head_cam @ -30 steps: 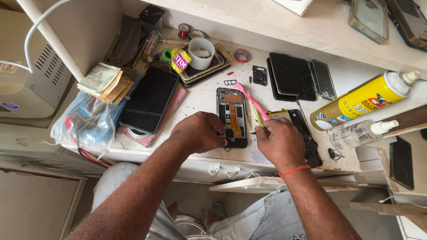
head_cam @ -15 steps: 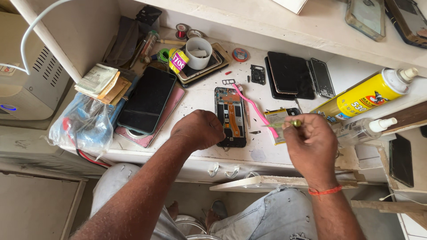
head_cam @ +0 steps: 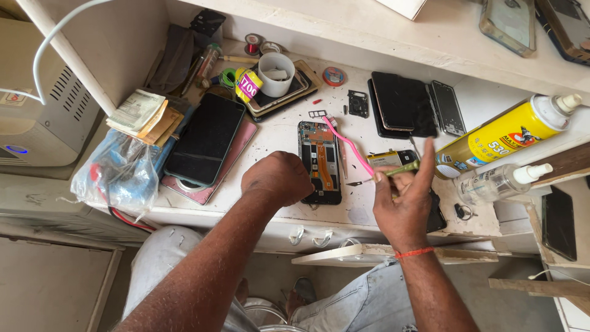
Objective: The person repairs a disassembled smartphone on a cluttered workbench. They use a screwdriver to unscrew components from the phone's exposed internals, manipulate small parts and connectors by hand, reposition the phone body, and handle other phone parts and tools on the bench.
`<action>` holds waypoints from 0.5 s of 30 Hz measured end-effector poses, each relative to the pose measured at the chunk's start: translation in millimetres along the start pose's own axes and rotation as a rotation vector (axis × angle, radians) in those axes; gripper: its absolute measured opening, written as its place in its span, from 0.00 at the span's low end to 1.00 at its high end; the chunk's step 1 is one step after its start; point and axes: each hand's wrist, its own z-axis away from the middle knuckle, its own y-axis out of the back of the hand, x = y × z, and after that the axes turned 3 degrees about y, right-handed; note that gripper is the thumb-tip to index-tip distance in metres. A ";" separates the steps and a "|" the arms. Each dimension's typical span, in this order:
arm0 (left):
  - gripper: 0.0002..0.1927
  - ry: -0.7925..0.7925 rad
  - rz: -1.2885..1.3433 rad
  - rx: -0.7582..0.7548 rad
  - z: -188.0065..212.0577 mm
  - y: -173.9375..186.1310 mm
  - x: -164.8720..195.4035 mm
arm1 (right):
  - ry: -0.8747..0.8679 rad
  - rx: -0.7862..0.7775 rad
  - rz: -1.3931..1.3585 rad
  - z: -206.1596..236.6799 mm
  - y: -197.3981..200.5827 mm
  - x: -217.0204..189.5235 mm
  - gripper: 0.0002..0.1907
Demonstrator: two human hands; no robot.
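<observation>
An opened phone [head_cam: 320, 161] lies back-up on the white bench, its orange flex cable and circuit board showing. My left hand [head_cam: 276, 179] rests fisted on the phone's lower left edge. My right hand [head_cam: 404, 198] is to the right of the phone and pinches a thin green-handled tool [head_cam: 386, 174] whose metal tip points left toward the phone. A pink toothbrush [head_cam: 347, 142] lies slanted beside the phone's upper right corner.
A black phone [head_cam: 205, 140] lies on a pink case at the left, next to a plastic bag [head_cam: 118, 173]. Dark screens [head_cam: 401, 102] sit at the back. A yellow spray can [head_cam: 499, 143] and a clear bottle [head_cam: 498, 182] lie at the right. A white cup [head_cam: 275, 73] stands on a tray.
My right hand left the phone's right edge, swung out to the right, and now comes back toward it holding the green-handled tool. My left hand stays on the phone.
</observation>
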 end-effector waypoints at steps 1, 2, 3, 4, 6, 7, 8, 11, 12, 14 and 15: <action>0.21 0.004 0.003 -0.001 0.3 -0.8 -0.1 | -0.015 0.016 -0.051 -0.1 -1.4 -1.5 0.50; 0.21 0.010 0.010 -0.008 -0.1 -1.1 0.4 | 0.004 0.036 -0.096 -0.1 -3.0 -3.8 0.49; 0.21 0.018 0.016 -0.011 -0.6 -0.5 0.5 | 0.024 0.056 -0.143 0.9 -6.1 -7.1 0.49; 0.21 0.026 0.022 -0.019 -0.2 -0.7 0.1 | 0.041 0.075 -0.190 3.1 -10.9 -11.0 0.49; 0.22 0.005 -0.030 -0.008 -0.9 -0.2 1.9 | 0.038 0.018 -0.248 5.8 -22.7 -17.6 0.48; 0.22 -0.007 -0.056 -0.002 -1.0 0.0 2.9 | 0.038 -0.009 -0.277 7.4 -28.0 -20.5 0.48; 0.22 -0.003 -0.032 0.004 -0.6 -0.1 3.4 | 0.022 -0.020 -0.277 9.5 -33.7 -23.1 0.48; 0.21 0.017 0.019 0.017 1.7 0.1 1.4 | 0.008 -0.045 -0.260 14.5 -45.3 -26.7 0.47; 0.20 0.025 0.022 0.016 2.2 -0.2 1.4 | 0.022 -0.046 -0.238 15.5 -47.9 -26.5 0.47; 0.20 0.024 0.018 0.017 3.0 -0.2 0.8 | 0.016 -0.044 -0.226 17.8 -50.9 -25.1 0.46; 0.19 0.016 0.011 0.020 3.1 -0.1 0.8 | -0.004 -0.038 -0.234 19.0 -52.1 -24.2 0.46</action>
